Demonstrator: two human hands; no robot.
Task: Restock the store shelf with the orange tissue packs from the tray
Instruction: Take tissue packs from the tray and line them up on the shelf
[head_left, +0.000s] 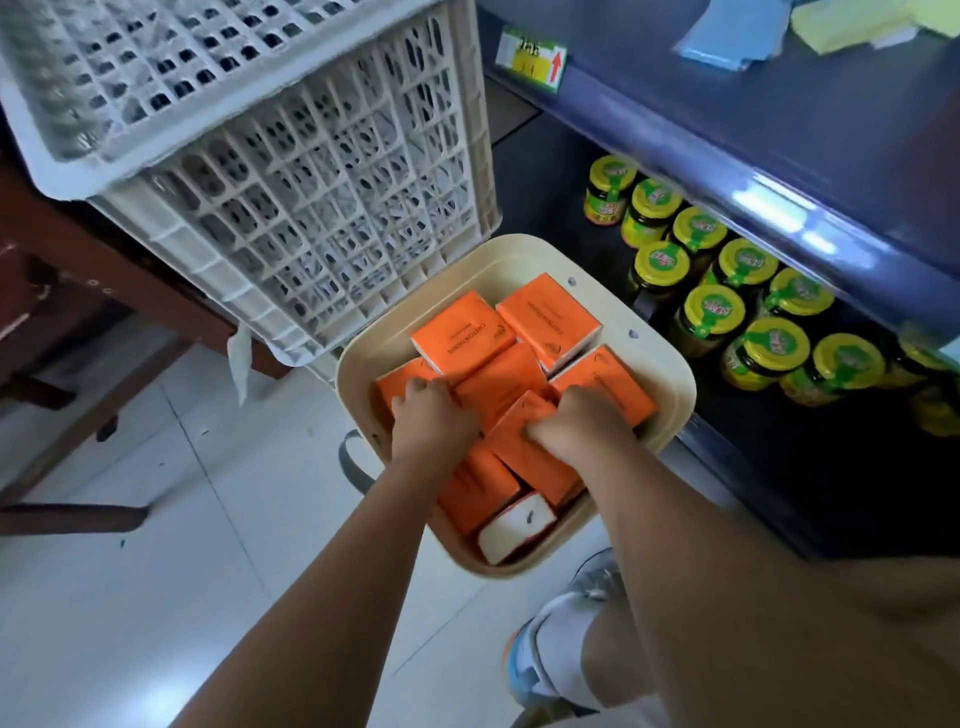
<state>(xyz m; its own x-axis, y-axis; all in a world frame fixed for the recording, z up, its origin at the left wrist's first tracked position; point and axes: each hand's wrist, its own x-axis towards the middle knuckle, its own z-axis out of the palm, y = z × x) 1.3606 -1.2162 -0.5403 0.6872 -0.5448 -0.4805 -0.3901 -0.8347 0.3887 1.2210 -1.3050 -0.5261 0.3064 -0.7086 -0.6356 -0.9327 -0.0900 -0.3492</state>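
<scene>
**Centre of frame: both hands in the tray (672, 384) of packs (548, 317)**

Just below the middle of the frame, your hands reach down into the cream tray, which stands on the white floor (156, 571). Your left hand (434, 415) has its fingers curled down over the left pack (397, 382), gripping its near edge. Your right hand (582, 426) is closed tight on the centre pack (524, 457), which lies tilted, with the thumb dug into the wrapper.

All the orange packs are in the tray, lying loosely at mixed angles and overlapping. Two lie flat at the far side, and one near you lies with its white end (514, 530) facing up.

On the right, the dark shelf (779, 130) runs beside the tray and touches its right rim. Rows of jars (714, 312) with yellow-green lids fill the lower level. A yellow tag (530, 60) with a red arrow sits on the shelf edge at the top. Stacked white crates (311, 208) fill the upper left, just behind the tray. Your shoe (597, 577) shows below the tray's near corner.
</scene>
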